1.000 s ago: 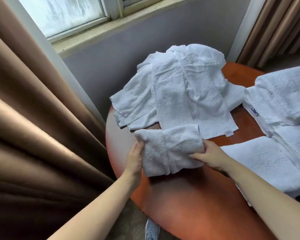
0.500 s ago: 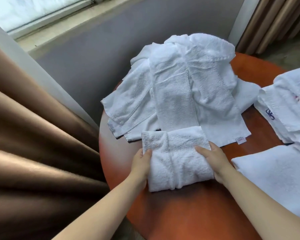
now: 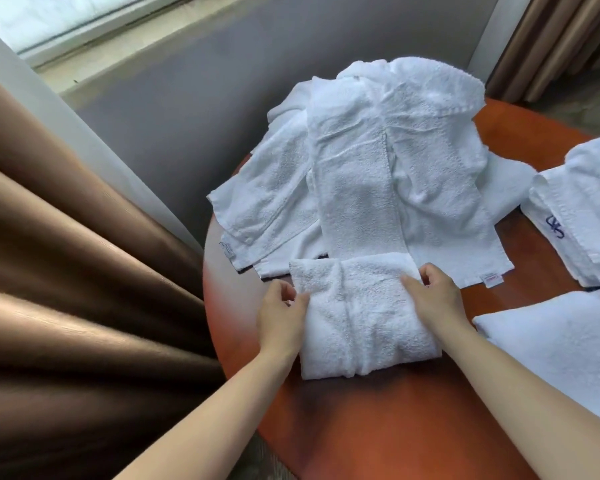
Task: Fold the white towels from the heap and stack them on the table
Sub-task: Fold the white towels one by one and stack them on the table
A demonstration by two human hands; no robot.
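One folded towel (image 3: 361, 317), left hand (image 3: 279, 318), right hand (image 3: 433, 301) gripping it

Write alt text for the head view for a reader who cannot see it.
A left hand and a right hand grip the sides of a folded towel on a round wooden table. Behind it lies a heap of white towels; other towels lie at right.

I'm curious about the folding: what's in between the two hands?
A folded white terry towel lies between the left hand and right hand, each gripping one side edge, as the head view shows.
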